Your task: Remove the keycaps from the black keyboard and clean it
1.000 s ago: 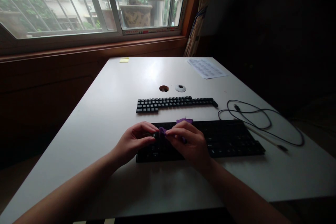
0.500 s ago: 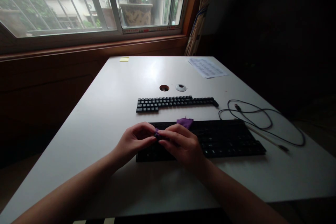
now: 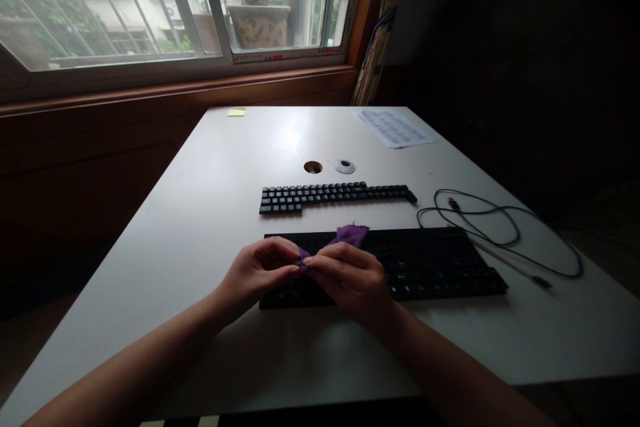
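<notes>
A black keyboard (image 3: pixel 435 263) lies on the white table, and both hands are over its left half. My left hand (image 3: pixel 255 273) is closed, thumb and forefinger pinching a small dark piece that looks like a keycap, mostly hidden by cloth and fingers. My right hand (image 3: pixel 355 280) has its fingers closed on a purple cloth (image 3: pixel 353 235), pressing it against that piece at the left fingertips. The cloth's loose end sticks up behind the right hand. Behind the keyboard, loose black keycaps (image 3: pixel 320 195) stand in rows on the table.
A black cable (image 3: pixel 515 233) with a plug lies coiled at the right, beside a thin pale stick (image 3: pixel 505 259) with a dark end. Farther back are a round table hole (image 3: pixel 313 167), its white cover (image 3: pixel 345 167), printed sheets (image 3: pixel 395 129) and a yellow sticky note (image 3: pixel 237 112).
The right fingers have shifted slightly to the right, and more purple cloth shows between the two hands. The small dark piece is now more covered. The keyboard and keycap rows have not moved.
</notes>
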Available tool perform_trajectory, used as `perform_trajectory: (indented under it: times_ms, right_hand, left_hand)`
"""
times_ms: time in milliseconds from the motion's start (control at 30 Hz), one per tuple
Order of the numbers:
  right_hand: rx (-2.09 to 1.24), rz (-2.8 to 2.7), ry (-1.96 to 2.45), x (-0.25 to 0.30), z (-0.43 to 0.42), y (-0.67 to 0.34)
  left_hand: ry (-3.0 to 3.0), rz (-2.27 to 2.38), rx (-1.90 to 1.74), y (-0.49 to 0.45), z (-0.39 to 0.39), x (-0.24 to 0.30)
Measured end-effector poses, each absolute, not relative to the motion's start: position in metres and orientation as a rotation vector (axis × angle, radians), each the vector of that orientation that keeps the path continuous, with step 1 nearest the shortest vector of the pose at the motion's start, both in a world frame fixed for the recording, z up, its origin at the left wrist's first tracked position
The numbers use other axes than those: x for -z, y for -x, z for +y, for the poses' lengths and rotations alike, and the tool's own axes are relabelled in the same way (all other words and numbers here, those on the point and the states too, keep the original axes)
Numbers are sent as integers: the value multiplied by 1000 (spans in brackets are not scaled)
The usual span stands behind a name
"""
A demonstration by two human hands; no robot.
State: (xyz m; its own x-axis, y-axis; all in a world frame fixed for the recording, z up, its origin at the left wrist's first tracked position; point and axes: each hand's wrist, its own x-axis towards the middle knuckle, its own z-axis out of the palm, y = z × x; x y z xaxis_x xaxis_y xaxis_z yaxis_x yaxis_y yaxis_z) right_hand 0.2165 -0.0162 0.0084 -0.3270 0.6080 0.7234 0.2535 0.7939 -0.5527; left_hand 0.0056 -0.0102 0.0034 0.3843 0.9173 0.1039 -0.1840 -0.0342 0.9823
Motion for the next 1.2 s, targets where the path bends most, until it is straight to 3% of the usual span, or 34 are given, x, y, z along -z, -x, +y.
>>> perform_trajectory:
  times_ms: [267,800,1200]
  right_hand:
    - [-355,-1945,611,-10,-15,-221]
    - [-593,-1738,669,-6,-16,-218]
    - [-531,-1855,648,-7,-13,-219]
  left_hand:
    - [-1329,736,-1096,-2,-9,-4]
    - [-1423,750,-1087,-4,-9,-7]
    - [-1508,788,-1078,-5,-11,-6]
